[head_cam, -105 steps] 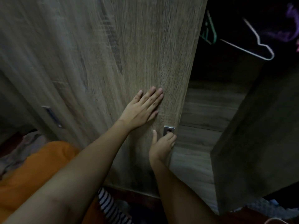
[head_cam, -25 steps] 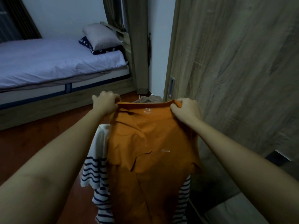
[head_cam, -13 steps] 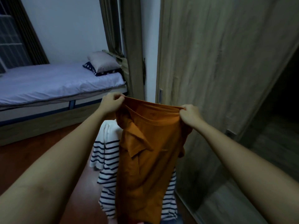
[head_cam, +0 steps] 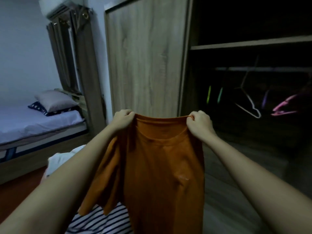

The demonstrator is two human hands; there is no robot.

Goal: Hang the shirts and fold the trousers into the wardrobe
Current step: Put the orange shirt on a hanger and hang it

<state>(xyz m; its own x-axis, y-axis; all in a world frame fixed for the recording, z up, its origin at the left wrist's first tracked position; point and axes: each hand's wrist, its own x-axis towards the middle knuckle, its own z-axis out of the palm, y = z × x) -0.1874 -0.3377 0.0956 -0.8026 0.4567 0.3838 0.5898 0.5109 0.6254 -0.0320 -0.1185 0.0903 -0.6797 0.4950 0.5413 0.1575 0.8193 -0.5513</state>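
Here, one orange shirt (head_cam: 162,166) hung between the two hands, held up in front of the wardrobe (head_cam: 146,56). The left hand (head_cam: 122,120) was clamped on the left end of the neckline, fingers curled over the fabric. The right hand (head_cam: 200,124) was clamped on the right end of the neckline in the same manner. The neckline was stretched level between both fists, and the body of the shirt dropped straight down below them, between the forearms.

One striped garment (head_cam: 99,222) lay below the shirt, partly covered by it. One closed door panel stood behind the left hand; the open compartment (head_cam: 253,98) lay behind the right hand. One rail (head_cam: 263,69) crossed the compartment under one shelf (head_cam: 249,43). On the rail hung one white hanger (head_cam: 251,107) and one pink hanger (head_cam: 283,108); roughly three further coloured hangers showed edge-on, but the dark interior prevented a firm count. One bed (head_cam: 33,122) with two pillows (head_cam: 54,102) stood at the left.
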